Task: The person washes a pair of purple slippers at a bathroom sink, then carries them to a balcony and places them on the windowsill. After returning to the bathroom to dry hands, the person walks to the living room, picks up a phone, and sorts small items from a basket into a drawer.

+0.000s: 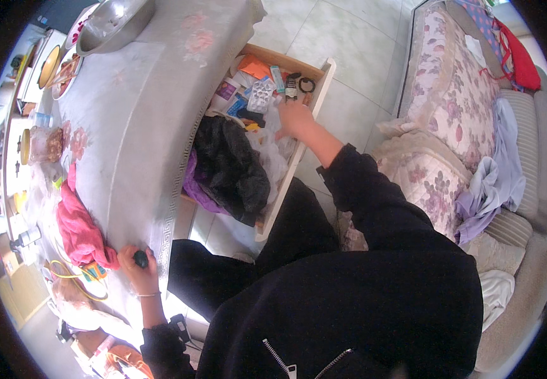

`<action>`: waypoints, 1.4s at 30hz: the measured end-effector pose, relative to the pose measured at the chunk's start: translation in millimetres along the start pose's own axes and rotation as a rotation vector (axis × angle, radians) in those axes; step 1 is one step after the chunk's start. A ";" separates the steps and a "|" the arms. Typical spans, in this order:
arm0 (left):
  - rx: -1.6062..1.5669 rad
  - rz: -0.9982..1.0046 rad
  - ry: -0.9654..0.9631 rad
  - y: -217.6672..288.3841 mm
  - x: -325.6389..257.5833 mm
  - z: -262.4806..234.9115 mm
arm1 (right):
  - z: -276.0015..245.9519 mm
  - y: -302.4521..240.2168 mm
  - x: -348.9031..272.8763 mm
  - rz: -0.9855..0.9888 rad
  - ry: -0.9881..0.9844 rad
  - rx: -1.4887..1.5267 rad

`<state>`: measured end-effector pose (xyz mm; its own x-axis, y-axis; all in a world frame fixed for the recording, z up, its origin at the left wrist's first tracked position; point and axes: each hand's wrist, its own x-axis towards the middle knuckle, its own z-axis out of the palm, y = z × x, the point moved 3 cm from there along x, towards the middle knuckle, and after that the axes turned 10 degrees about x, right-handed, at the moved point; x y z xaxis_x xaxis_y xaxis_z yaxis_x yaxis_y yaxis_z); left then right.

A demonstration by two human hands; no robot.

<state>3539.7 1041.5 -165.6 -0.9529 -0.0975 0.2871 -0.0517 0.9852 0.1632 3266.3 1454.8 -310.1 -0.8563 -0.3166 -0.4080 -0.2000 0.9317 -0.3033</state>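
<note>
My left hand (137,265) rests on the table edge, closed around a small dark object (141,258), next to a pink cloth (79,227). My right hand (295,120) reaches into an open wooden drawer (293,164) under the table. It hovers over white plastic bags (272,151), fingers curled; what it holds, if anything, is hidden. Near it lie a blister pack (261,95), a small bottle (291,86), a black ring (307,84) and an orange paper (255,66). A black garment (229,167) and purple cloth (199,189) fill the drawer's near end.
The table (134,120) has a grey flowered cover and carries a metal bowl (112,25), plates of food (65,69) and jars (46,144). A flowered sofa (450,114) with loose clothes stands at right, tiled floor (349,57) between.
</note>
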 end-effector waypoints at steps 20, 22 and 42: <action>-0.028 0.027 -0.027 1.6 1.2 -3.8 | 16.3 -26.4 99.2 -0.014 0.039 0.025; -0.031 0.056 -0.005 1.3 1.0 -3.1 | 15.9 -16.0 94.8 -0.059 -0.024 0.098; -0.033 -0.004 -0.012 1.4 -2.2 -2.1 | -38.7 46.4 68.1 -0.017 0.476 0.774</action>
<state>3542.3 1042.8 -164.0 -0.9564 -0.0996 0.2746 -0.0460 0.9797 0.1951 3180.3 1483.4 -318.6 -0.9967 -0.0622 -0.0514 0.0140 0.4930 -0.8699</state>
